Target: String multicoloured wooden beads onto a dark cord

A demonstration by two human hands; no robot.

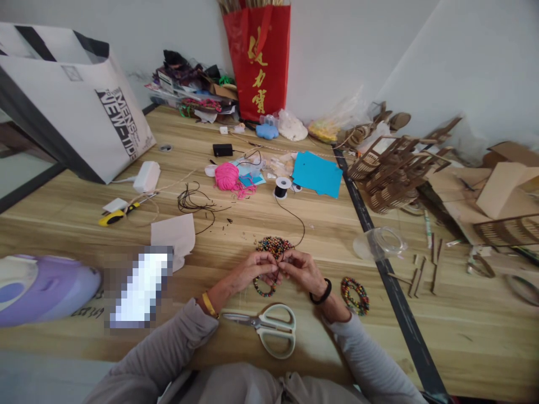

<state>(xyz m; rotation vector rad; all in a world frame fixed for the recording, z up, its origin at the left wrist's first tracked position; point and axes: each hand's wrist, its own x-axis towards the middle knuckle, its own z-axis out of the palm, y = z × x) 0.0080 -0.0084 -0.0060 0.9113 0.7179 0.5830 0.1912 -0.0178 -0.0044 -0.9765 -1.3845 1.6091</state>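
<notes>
Multicoloured beads [274, 246] in a heap at table centre: red, green, yellow, dark mixed. Same mix on the half-strung bead string [264, 290] and on the finished bead bracelet [355, 295] at 4 o'clock of the heap. Black cord [295, 219] runs to a black spool [282, 188] at 12. Hot pink yarn ball [227, 176] at 11; bright blue paper sheet [316, 174] at 1. Red bag [257, 59] with gold characters, far 12. Scissors [269, 330] at 6, pale grey-green handles. Yellow-and-black utility knife [114, 216] at 9. Grey sleeves; yellow band on the left wrist, black on the right.
</notes>
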